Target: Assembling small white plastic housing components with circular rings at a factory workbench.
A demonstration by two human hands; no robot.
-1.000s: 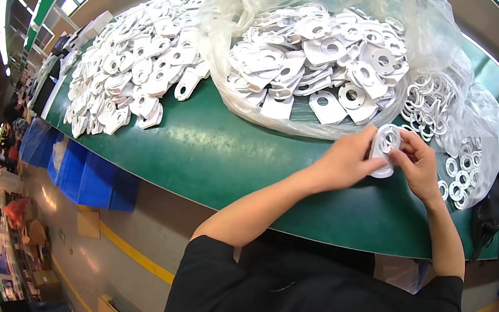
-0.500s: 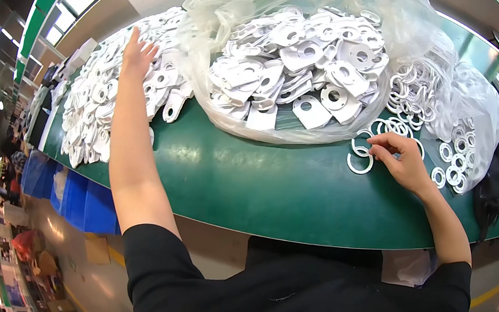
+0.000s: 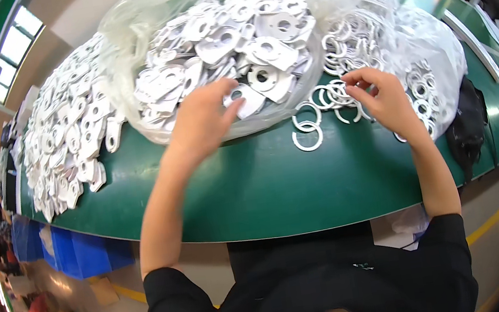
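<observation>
My left hand (image 3: 208, 115) is at the front of a clear plastic bag (image 3: 149, 129) heaped with flat white plates (image 3: 223, 43), each with a round hole. Its thumb and fingers are apart beside one plate (image 3: 251, 99), and I see nothing gripped. My right hand (image 3: 384, 94) is bent in a pinch at the left end of a small cluster of white open rings (image 3: 332, 95). Its fingertips appear to close on one ring, partly hidden by the hand. Two loose rings (image 3: 308, 139) lie just to the left, on the green table (image 3: 254, 187).
A big pile of white plates (image 3: 68, 128) covers the table's left side. More rings (image 3: 351, 40) spill from the bag behind my right hand. Another clear bag (image 3: 433, 44) of small rings and a black pouch (image 3: 467, 123) sit right. Blue bins (image 3: 76, 249) stand below the left edge.
My left hand has come back from the pile on the left to the front of the plate bag. My right hand stays at the rings. The view has shifted right.
</observation>
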